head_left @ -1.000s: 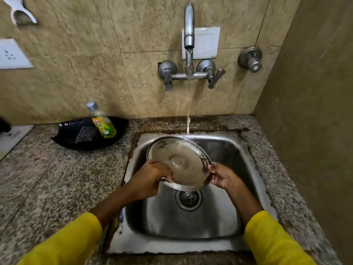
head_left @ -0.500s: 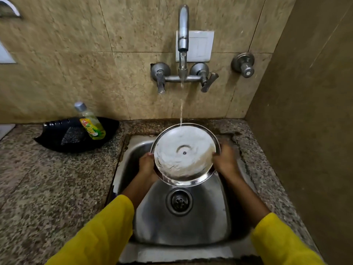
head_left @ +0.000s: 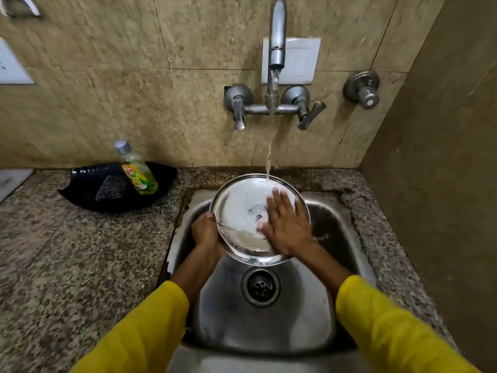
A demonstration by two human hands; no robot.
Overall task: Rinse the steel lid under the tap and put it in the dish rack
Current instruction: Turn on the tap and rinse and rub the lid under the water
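The round steel lid (head_left: 239, 211) is held tilted over the steel sink (head_left: 269, 327), its soapy inner face turned up toward me. Water falls from the wall tap (head_left: 277, 36) onto the lid's far edge. My left hand (head_left: 205, 232) grips the lid's left rim from below. My right hand (head_left: 287, 224) lies flat on the lid's right half, fingers spread and pointing away from me. No dish rack is in view.
A green dish soap bottle (head_left: 137, 170) leans in a black tray (head_left: 88, 189) with a scrubber on the granite counter (head_left: 67, 265) at the left. A brown wall (head_left: 443, 184) stands close on the right. The drain (head_left: 260, 286) sits below the lid.
The lid was turned over and raised under the stream. My right hand left the rim and now lies flat on the lid's face; my left hand keeps its grip.
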